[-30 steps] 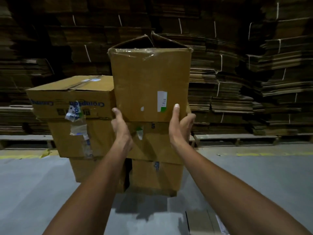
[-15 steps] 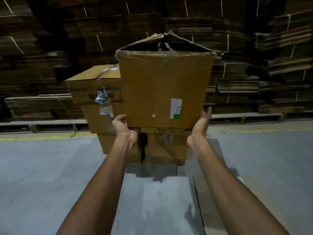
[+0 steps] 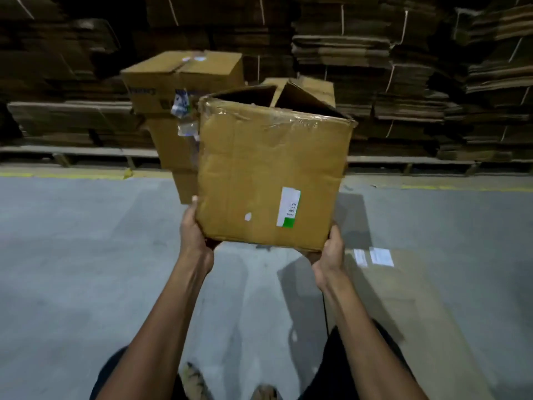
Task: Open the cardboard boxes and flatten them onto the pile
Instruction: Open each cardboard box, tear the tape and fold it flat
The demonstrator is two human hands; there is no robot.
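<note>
I hold a brown cardboard box [image 3: 268, 174] in the air in front of me, tilted a little to the right. Its top flaps stand open, and a white and green label sits on its near face. My left hand [image 3: 194, 232] grips the lower left corner with the thumb up the side. My right hand [image 3: 328, 255] grips the lower right corner from beneath. Behind it stands a stack of closed cardboard boxes [image 3: 184, 82] with torn tape hanging from the top one. A flattened cardboard sheet [image 3: 403, 313] lies on the floor at the right.
Tall walls of bundled flattened cardboard [image 3: 403, 67] on pallets fill the whole background. A yellow line [image 3: 72, 176] runs along the grey concrete floor [image 3: 86, 269] in front of them. My feet show at the bottom edge.
The box has come off the stack and toward me, dropping lower and tilting. I have stepped back, so the stack looks farther away. Both hands moved to the bottom corners.
</note>
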